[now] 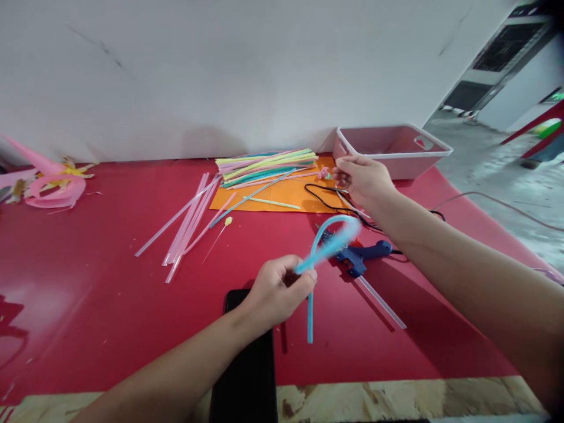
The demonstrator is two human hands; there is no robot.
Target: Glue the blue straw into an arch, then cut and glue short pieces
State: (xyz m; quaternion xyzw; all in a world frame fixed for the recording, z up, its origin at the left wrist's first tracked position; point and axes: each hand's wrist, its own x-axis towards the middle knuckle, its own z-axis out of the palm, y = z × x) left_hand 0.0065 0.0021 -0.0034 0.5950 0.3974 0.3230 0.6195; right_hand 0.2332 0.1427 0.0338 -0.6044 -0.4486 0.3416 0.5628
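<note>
My left hand (282, 288) pinches a light blue pipe cleaner (311, 317) between thumb and fingers. The pipe cleaner is bent into a loop above the hand, blurred on one side, and its straight end hangs down. Farther back, my right hand (363, 179) is closed with its fingertips together, beside a small pink curled piece (324, 173); what it grips, if anything, cannot be made out. Between the hands and to the right lies a blue glue gun (359, 255) with a clear glue stick (382, 301) in its back.
Several coloured pipe cleaners (268, 164) lie on an orange sheet (277, 200) near the wall. Pink sticks (189, 226) and a yellow-tipped stem (228, 221) are left of it. A pink basket (392, 158), black cord (317, 194), dark phone (247, 376) and pink ring-shaped craft (57, 191) are around.
</note>
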